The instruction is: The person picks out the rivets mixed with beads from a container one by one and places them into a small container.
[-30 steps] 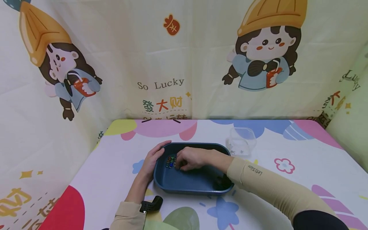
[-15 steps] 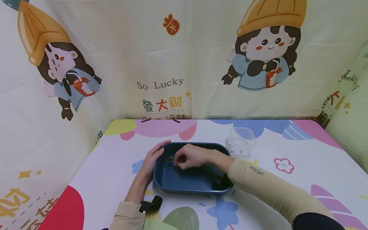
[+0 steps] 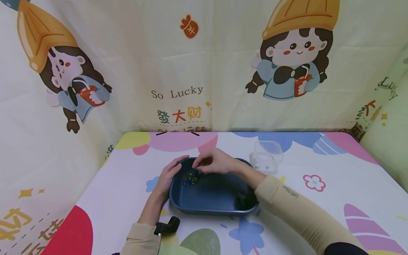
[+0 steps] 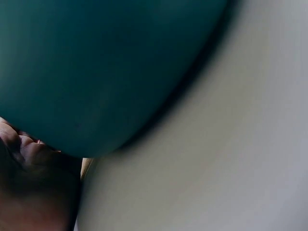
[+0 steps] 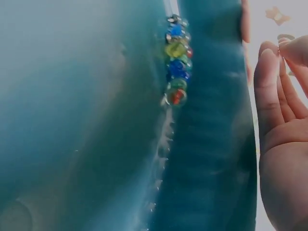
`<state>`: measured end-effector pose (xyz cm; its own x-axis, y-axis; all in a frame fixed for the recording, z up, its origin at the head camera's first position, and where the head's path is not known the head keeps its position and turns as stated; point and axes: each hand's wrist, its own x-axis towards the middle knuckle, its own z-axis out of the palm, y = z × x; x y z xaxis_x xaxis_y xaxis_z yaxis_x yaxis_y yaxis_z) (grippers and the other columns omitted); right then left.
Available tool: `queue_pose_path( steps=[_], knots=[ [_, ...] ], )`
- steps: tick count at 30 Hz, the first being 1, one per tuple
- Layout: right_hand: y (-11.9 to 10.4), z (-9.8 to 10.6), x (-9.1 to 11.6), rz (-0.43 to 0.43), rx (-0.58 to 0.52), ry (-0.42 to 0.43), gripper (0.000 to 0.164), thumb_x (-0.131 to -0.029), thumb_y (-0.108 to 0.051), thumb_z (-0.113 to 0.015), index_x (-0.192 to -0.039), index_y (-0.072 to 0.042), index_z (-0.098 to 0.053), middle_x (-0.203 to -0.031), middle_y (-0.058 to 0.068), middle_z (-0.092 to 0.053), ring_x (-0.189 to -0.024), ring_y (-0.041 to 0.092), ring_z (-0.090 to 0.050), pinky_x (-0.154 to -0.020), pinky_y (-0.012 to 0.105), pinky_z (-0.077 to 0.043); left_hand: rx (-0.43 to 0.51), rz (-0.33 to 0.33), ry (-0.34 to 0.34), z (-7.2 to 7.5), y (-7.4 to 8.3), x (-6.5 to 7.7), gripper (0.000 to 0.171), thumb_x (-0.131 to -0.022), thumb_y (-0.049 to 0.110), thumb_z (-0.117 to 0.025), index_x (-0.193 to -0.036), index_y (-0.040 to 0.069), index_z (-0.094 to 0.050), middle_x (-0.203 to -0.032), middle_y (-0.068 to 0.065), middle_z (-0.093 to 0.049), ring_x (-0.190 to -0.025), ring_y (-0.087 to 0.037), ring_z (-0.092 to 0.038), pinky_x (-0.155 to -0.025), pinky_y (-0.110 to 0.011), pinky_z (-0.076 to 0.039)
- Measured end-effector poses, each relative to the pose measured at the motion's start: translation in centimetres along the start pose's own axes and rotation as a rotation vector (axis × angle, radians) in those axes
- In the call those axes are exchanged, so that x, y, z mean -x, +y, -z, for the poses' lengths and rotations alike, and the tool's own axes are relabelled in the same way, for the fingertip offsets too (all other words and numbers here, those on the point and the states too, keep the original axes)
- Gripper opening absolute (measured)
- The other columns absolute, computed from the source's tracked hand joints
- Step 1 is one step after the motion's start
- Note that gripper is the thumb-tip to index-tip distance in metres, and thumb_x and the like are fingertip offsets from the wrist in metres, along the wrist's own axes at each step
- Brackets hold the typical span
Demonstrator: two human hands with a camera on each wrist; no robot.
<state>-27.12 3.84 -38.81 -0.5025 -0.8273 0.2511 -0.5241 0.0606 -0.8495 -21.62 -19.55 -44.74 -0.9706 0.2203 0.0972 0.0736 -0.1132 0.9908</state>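
Note:
A dark blue plastic tub (image 3: pixel 213 198) stands on the table in front of me. My left hand (image 3: pixel 165 179) holds it by the left end, with fingers along the outer wall and the thumb at the rim. A small heap of coloured glass beads (image 3: pixel 190 179) lies at the tub's left inside; the right wrist view shows blue, green, yellow and red beads (image 5: pixel 177 67) along the floor's edge. My right hand (image 3: pixel 216 162) is above the far left part of the tub, thumb and forefinger tips together. Whether a small piece sits between the fingertips cannot be made out.
A clear plastic box (image 3: pixel 267 156) with a few small clear or shiny bits stands behind the tub, on the right. The tabletop (image 3: pixel 287 226) bears a colourful print. A printed curtain (image 3: pixel 229 71) hangs behind the table.
My right hand has risen from the bead heap and moved towards the tub's far rim, uncovering more of the beads. The left hand and the tub stay where they were.

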Motion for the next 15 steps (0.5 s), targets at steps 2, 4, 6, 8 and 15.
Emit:
queue_pose_path(
  steps=[2, 4, 6, 8, 15],
  knots=[
    [0.0, 0.4, 0.0, 0.014, -0.012, 0.035, 0.016, -0.093, 0.006, -0.066, -0.107, 0.012, -0.07, -0.095, 0.025, -0.069, -0.076, 0.032, -0.067, -0.07, 0.035, -0.059, -0.004, -0.003, -0.004, 0.0, 0.0, 0.0, 0.045, -0.109, 0.019, -0.038, -0.149, 0.001, -0.046, -0.147, -0.021, -0.049, -0.132, -0.034, -0.048, -0.105, -0.031, -0.042],
    [-0.1, 0.8, 0.1, 0.029, -0.017, 0.068, 0.015, -0.093, 0.006, -0.066, -0.107, 0.013, -0.069, -0.092, 0.023, -0.07, -0.075, 0.038, -0.066, -0.068, 0.035, -0.059, -0.003, -0.008, -0.008, 0.0, 0.0, 0.0, 0.045, -0.109, 0.019, -0.038, -0.15, 0.001, -0.045, -0.147, -0.021, -0.048, -0.133, -0.034, -0.047, -0.106, -0.032, -0.042],
    [-0.4, 1.3, 0.1, 0.038, -0.007, 0.103, 0.015, -0.093, 0.005, -0.067, -0.106, 0.011, -0.07, -0.089, 0.019, -0.07, -0.075, 0.038, -0.065, -0.067, 0.035, -0.058, -0.006, -0.012, -0.011, 0.0, 0.0, 0.0, 0.045, -0.109, 0.02, -0.039, -0.15, 0.001, -0.045, -0.147, -0.02, -0.049, -0.134, -0.032, -0.046, -0.108, -0.033, -0.04],
    [-0.6, 1.7, 0.1, 0.038, 0.001, 0.13, 0.015, -0.093, 0.005, -0.068, -0.106, 0.01, -0.071, -0.088, 0.018, -0.07, -0.073, 0.035, -0.065, -0.066, 0.036, -0.058, -0.007, -0.015, -0.007, -0.1, 0.0, 0.0, 0.045, -0.109, 0.019, -0.038, -0.149, 0.001, -0.046, -0.147, -0.019, -0.049, -0.135, -0.03, -0.046, -0.11, -0.034, -0.038],
    [-1.3, 3.2, 0.5, -0.013, 0.0, 0.203, 0.018, -0.093, 0.001, -0.069, -0.11, 0.007, -0.072, -0.095, 0.02, -0.071, -0.075, 0.034, -0.064, -0.069, 0.045, -0.058, -0.028, -0.028, 0.007, 0.0, 0.0, 0.0, 0.044, -0.109, 0.018, -0.038, -0.148, 0.001, -0.048, -0.148, -0.017, -0.049, -0.136, -0.026, -0.044, -0.116, -0.044, -0.028]
  ],
)
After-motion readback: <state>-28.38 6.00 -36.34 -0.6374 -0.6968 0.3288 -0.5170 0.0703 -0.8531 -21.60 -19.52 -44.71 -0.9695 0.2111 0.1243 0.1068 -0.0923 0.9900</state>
